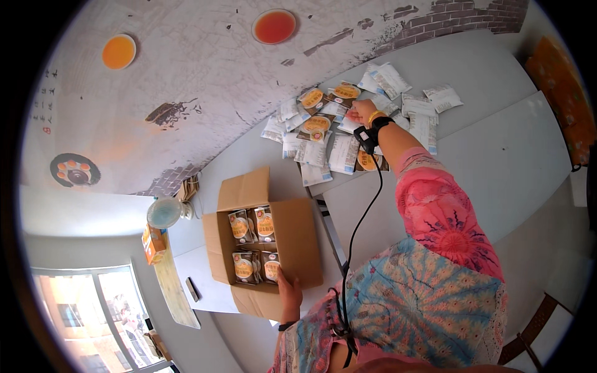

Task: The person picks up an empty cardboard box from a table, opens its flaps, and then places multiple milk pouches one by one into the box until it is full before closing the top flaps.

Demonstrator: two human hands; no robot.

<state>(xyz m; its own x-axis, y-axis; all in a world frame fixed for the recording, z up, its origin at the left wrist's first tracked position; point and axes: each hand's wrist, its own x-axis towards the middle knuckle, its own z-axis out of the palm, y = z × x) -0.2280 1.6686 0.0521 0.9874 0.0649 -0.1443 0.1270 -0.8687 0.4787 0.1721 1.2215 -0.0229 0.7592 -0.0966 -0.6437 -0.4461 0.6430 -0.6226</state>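
Pale grey tabletops (pixel 497 146), open cardboard box (pixel 298 242), scattered white and brown packets (pixel 343 153), small dark slab (pixel 192 289)

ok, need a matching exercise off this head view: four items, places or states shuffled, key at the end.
Column one
1. left hand
2. right hand
3. cardboard box
4. dark slim object

Column two
A. among the loose packets
B. lying to the left of the box
C. flaps open, upright packets inside
D. at the box's near edge

Pairs: 1-D, 2-A, 3-C, 4-B
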